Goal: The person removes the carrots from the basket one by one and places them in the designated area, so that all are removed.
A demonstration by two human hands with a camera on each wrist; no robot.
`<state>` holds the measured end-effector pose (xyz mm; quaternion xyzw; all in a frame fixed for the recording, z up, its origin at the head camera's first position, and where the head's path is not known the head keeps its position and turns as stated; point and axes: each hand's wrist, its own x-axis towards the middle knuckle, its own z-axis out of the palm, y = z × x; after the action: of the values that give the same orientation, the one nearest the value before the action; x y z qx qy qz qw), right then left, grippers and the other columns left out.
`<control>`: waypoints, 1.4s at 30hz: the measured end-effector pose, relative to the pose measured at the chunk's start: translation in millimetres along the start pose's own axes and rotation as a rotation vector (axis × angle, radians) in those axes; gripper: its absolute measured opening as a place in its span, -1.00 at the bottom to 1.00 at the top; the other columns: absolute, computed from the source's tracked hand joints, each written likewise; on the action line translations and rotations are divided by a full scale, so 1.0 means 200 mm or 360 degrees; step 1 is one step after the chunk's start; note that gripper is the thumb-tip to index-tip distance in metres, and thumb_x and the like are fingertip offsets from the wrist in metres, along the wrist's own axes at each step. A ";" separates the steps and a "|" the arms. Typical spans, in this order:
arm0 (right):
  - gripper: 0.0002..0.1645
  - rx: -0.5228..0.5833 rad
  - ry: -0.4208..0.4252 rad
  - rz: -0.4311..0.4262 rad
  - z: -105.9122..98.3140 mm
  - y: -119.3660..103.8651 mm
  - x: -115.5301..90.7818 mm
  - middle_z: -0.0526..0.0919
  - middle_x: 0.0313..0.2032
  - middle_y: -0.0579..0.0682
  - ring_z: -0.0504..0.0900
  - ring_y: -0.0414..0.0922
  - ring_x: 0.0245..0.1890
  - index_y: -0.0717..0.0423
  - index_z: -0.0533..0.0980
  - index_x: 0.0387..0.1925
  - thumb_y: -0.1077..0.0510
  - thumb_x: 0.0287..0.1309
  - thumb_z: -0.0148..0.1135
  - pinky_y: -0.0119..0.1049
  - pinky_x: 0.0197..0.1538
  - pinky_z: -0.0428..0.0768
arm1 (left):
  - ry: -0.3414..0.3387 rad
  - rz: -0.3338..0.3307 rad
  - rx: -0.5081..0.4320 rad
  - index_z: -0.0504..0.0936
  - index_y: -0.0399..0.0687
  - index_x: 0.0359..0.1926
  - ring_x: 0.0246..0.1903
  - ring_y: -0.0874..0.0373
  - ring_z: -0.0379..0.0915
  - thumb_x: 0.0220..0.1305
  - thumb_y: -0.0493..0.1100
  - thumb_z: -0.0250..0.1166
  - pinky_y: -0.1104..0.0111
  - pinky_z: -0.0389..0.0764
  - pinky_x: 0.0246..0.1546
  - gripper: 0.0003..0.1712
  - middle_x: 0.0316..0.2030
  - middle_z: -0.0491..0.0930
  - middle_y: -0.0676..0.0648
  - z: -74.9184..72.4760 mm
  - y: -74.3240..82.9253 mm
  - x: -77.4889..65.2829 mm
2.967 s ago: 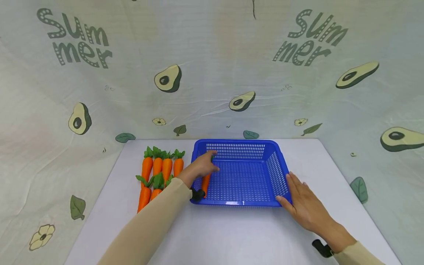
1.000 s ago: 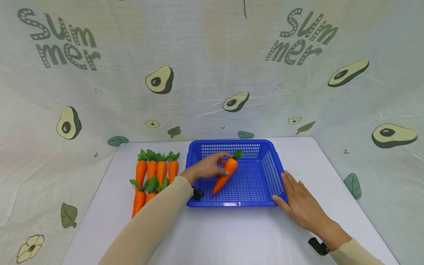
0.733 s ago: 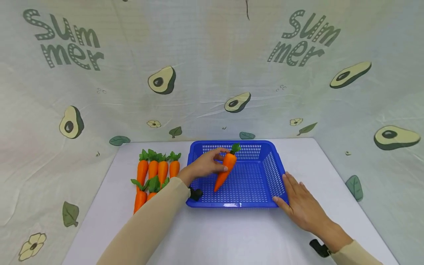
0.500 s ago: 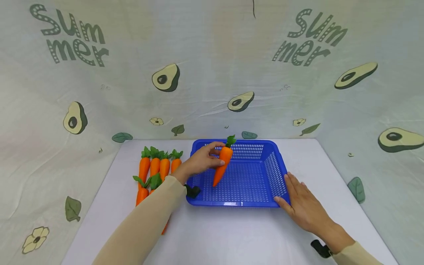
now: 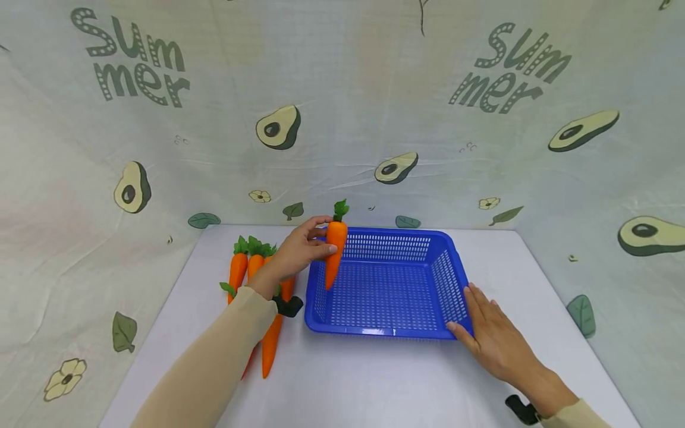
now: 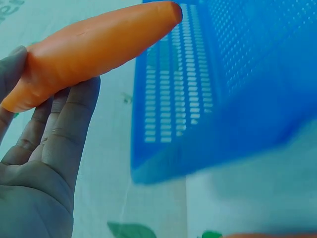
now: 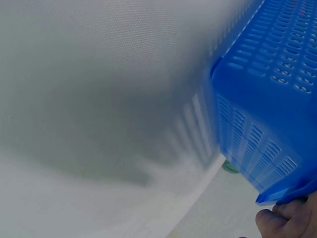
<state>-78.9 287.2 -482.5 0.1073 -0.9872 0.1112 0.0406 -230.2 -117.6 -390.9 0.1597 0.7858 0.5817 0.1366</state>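
Observation:
My left hand (image 5: 294,252) holds an orange carrot (image 5: 336,252) between thumb and fingers, over the left rim of the blue basket (image 5: 393,333). The carrot stands nearly upright, green leaves at the top and tip pointing down. Seen from the left wrist, the carrot (image 6: 99,47) lies across the fingers, apart from the basket wall (image 6: 173,161). At the basket's right side, my right hand (image 5: 497,345) rests on the rim, fingers straight, thumb by the front corner. The right wrist view shows its fingers (image 7: 292,218) at the rim. No carrot shows inside the basket.
Several more carrots (image 5: 272,348) lie in rows on the white table (image 5: 374,386) left of the basket, partly hidden by my left arm. A pale cloth (image 5: 342,71) with printed avocados hangs behind and beside the table.
My left hand reached to the carrot inside the basket, gripped it, lifted it, and brought it up and left over the left rim. The right hand stays at the basket's right side.

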 end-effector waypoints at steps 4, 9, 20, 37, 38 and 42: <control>0.04 0.0003 0.0001 0.0004 0.00 0.00 0.00 -0.08 0.51 0.29 -0.04 0.22 0.51 0.25 -0.18 0.52 -0.37 0.38 -0.15 -0.01 0.56 -0.25 | 0.0030 0.0011 -0.0069 0.26 0.27 0.38 0.11 -0.05 0.52 0.26 -0.12 0.36 0.14 0.66 0.01 -0.27 0.24 0.43 -0.14 -0.08 -0.02 -0.06; 0.05 -0.0009 0.0003 0.0003 0.00 0.00 0.00 -0.07 0.51 0.30 -0.05 0.21 0.51 0.25 -0.19 0.52 -0.37 0.38 -0.15 -0.04 0.56 -0.31 | 0.0087 0.0003 -0.0065 0.23 0.23 0.41 0.08 -0.05 0.53 0.26 -0.11 0.36 0.15 0.68 -0.02 -0.24 0.25 0.42 -0.16 -0.21 -0.05 -0.16; 0.04 -0.0028 0.0040 -0.0012 0.01 0.00 0.00 -0.06 0.50 0.31 -0.02 0.23 0.50 0.25 -0.19 0.52 -0.35 0.38 -0.13 -0.08 0.56 -0.33 | 0.0253 -0.0180 0.0311 0.13 0.16 0.46 0.11 -0.18 0.51 0.26 0.10 0.33 0.03 0.65 -0.01 -0.15 0.31 0.32 -0.28 -0.57 -0.20 -0.50; 0.03 -0.0022 0.0060 -0.0018 0.00 -0.01 0.00 -0.06 0.50 0.31 0.04 0.27 0.47 0.27 -0.16 0.51 -0.33 0.38 -0.11 0.07 0.55 -0.17 | 0.0215 -0.0690 0.0410 0.05 -0.03 0.50 -0.02 -0.02 0.61 0.29 0.02 0.31 0.14 0.69 -0.07 -0.10 0.32 0.20 -0.48 -0.78 -0.50 -0.92; 0.03 -0.0024 0.0064 -0.0020 0.01 -0.01 0.00 -0.05 0.50 0.31 0.05 0.28 0.47 0.27 -0.16 0.51 -0.33 0.38 -0.11 0.07 0.55 -0.17 | 0.0219 -0.0709 0.0409 0.06 -0.04 0.49 -0.03 -0.02 0.61 0.29 0.00 0.31 0.14 0.69 -0.07 -0.11 0.32 0.20 -0.49 -0.78 -0.52 -0.93; 0.03 -0.0026 0.0070 -0.0025 0.01 -0.01 0.01 -0.03 0.49 0.32 0.07 0.29 0.46 0.27 -0.15 0.51 -0.33 0.38 -0.10 0.07 0.55 -0.16 | 0.0235 -0.0766 0.0422 0.09 -0.07 0.48 -0.05 0.00 0.62 0.28 -0.01 0.31 0.14 0.69 -0.07 -0.13 0.30 0.23 -0.51 -0.77 -0.59 -0.96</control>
<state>-79.9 285.2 -483.8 0.1123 -0.9860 0.1050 0.0640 -127.9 -361.6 -454.9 -0.0579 0.8782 0.4347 0.1911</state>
